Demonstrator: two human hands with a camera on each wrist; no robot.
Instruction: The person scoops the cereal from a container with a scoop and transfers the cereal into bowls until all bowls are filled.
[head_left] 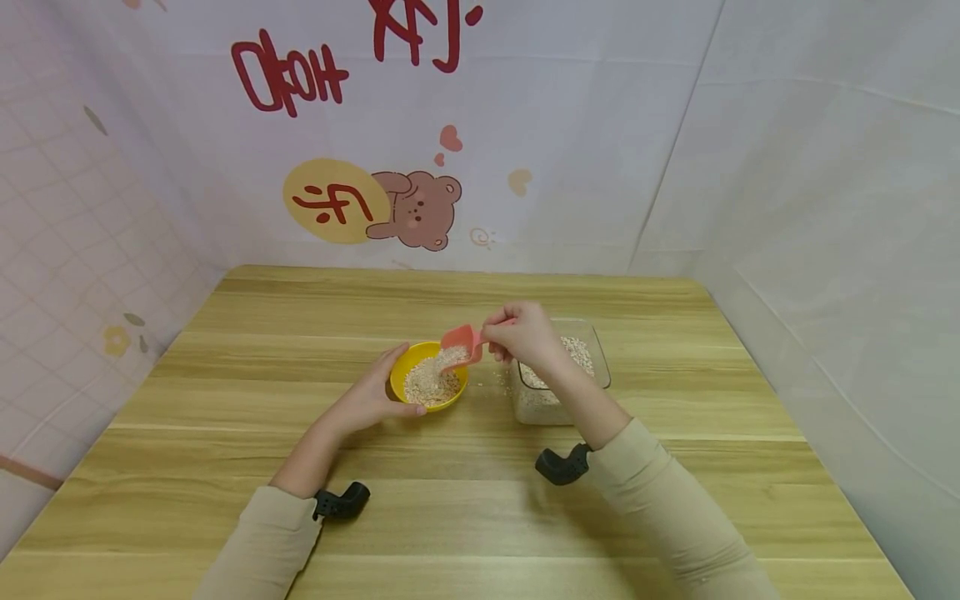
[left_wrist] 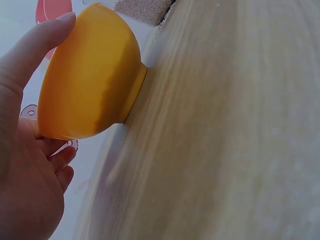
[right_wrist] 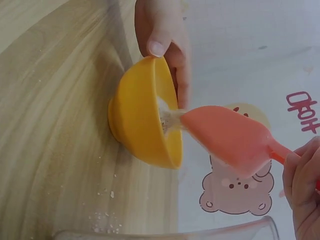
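Note:
A yellow bowl (head_left: 408,360) sits on the table with oat flakes (head_left: 430,387) in it. My left hand (head_left: 365,402) holds the bowl from its left side, thumb at the near rim and fingers round the far side. My right hand (head_left: 527,335) grips the handle of a pink scoop (right_wrist: 227,137), tilted over the bowl's right part. Flakes stream off the scoop's lip into the bowl, as the right wrist view shows. In the left wrist view the bowl's base (left_wrist: 134,95) rests on the tabletop.
A clear square container (head_left: 553,414) of oat flakes stands right of the bowl, partly under my right forearm. Loose flakes (right_wrist: 106,220) are scattered on the table (head_left: 450,517) between the two. A printed cloth (head_left: 525,108) hangs behind the table.

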